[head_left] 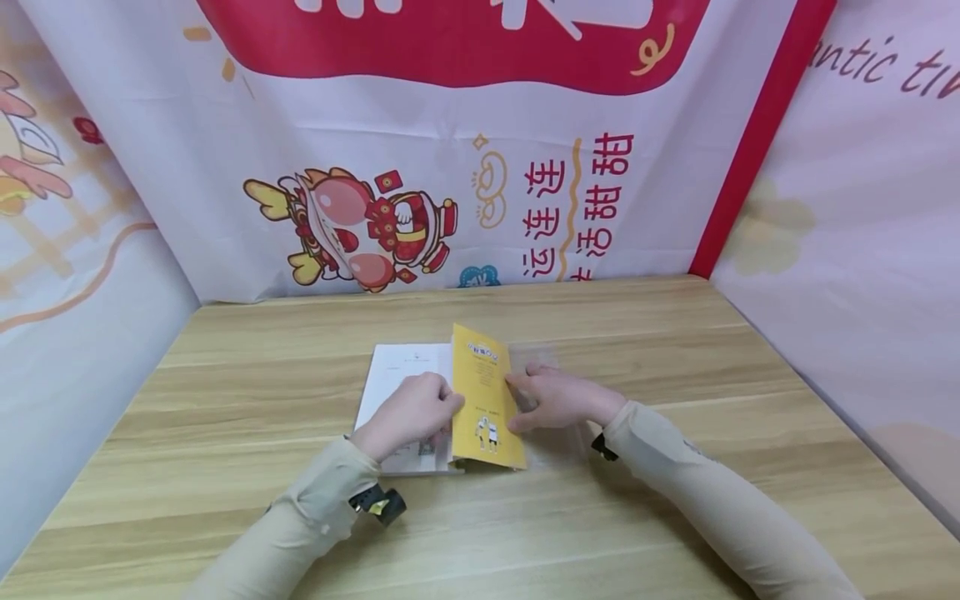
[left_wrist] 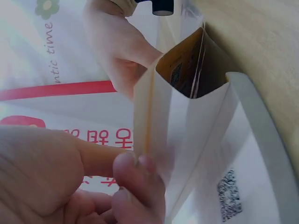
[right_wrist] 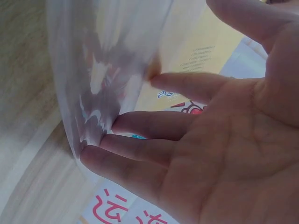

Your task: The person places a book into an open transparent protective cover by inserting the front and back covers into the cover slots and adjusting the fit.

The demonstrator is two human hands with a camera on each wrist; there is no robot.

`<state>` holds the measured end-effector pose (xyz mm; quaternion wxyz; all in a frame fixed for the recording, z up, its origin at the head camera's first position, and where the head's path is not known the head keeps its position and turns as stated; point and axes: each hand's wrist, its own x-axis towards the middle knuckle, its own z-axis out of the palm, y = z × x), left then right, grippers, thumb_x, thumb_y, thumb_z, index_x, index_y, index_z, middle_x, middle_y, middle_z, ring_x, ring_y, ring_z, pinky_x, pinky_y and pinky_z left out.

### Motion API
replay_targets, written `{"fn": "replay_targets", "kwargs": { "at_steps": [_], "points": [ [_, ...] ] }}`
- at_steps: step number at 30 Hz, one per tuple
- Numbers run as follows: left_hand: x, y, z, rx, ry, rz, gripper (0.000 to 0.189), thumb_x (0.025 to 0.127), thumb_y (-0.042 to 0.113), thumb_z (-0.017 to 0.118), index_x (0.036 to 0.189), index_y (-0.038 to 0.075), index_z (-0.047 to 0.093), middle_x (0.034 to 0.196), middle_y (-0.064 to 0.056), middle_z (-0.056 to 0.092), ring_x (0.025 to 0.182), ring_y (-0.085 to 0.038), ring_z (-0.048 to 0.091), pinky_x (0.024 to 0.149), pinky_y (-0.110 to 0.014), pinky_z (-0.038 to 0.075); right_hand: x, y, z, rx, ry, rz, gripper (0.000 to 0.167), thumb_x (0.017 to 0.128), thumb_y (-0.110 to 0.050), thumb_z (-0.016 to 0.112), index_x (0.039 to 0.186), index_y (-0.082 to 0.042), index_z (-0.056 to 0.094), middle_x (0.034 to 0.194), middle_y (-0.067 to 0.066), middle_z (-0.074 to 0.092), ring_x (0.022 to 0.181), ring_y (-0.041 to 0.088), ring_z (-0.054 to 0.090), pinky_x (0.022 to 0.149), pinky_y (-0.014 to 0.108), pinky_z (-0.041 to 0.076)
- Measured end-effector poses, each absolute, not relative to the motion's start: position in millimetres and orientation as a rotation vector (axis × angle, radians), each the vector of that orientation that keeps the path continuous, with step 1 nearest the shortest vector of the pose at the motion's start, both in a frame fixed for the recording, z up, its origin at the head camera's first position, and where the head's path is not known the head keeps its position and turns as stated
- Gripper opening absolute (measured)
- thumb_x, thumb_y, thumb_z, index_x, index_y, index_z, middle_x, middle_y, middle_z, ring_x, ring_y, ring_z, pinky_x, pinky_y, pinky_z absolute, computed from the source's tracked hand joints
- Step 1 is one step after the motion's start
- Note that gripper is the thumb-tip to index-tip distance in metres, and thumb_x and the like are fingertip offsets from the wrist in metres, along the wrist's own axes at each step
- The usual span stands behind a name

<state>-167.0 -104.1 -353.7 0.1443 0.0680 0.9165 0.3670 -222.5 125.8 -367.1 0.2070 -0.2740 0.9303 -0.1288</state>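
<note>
A book lies with its white page (head_left: 393,383) flat on the left, and its yellow cover flap (head_left: 486,400) stands tilted up in the middle. My left hand (head_left: 416,410) pinches the flap's left edge between thumb and fingers; the left wrist view shows the folded flap (left_wrist: 180,130) gaping at its end. To the right, a clear plastic book cover (head_left: 551,442) spreads over the table. My right hand (head_left: 558,398) has its fingers extended, thumb and index at the flap's right edge. In the right wrist view, its fingertips touch the clear plastic (right_wrist: 103,79).
The wood-grain table (head_left: 247,392) extends around the book on every side. A printed cloth (head_left: 420,108) hangs along the table's back edge, with more cloth at both sides. Each wrist carries a small black camera (head_left: 381,503).
</note>
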Motion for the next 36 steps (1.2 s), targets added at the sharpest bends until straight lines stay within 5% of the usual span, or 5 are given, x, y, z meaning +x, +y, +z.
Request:
{"fn": "replay_targets", "kwargs": {
  "at_steps": [7,36],
  "points": [
    [-167,-103,-354,0.17,2.637,1.057,0.029,0.098,0.022,0.057,0.074,0.009,0.064,0.066,-0.003,0.066,0.043,-0.011,0.044,0.038,-0.021,0.029,-223,125,-369,-0.717,2.602,-0.342,0.085,0.085,-0.051,0.072,0.148,-0.003,0.041,0.156,0.022,0.027,0.142,0.035,0.027,0.112,0.053,0.026],
    [-165,-93,-361,0.166,2.749,0.977,0.036,0.097,0.022,0.06,0.064,0.009,0.059,0.06,0.003,0.064,0.042,-0.01,0.047,0.035,-0.019,0.03,-227,127,-369,-0.734,2.563,-0.364,0.088,0.085,-0.05,0.073,0.148,0.002,0.039,0.155,0.025,0.026,0.142,0.036,0.026,0.113,0.052,0.025]
  ]
}}
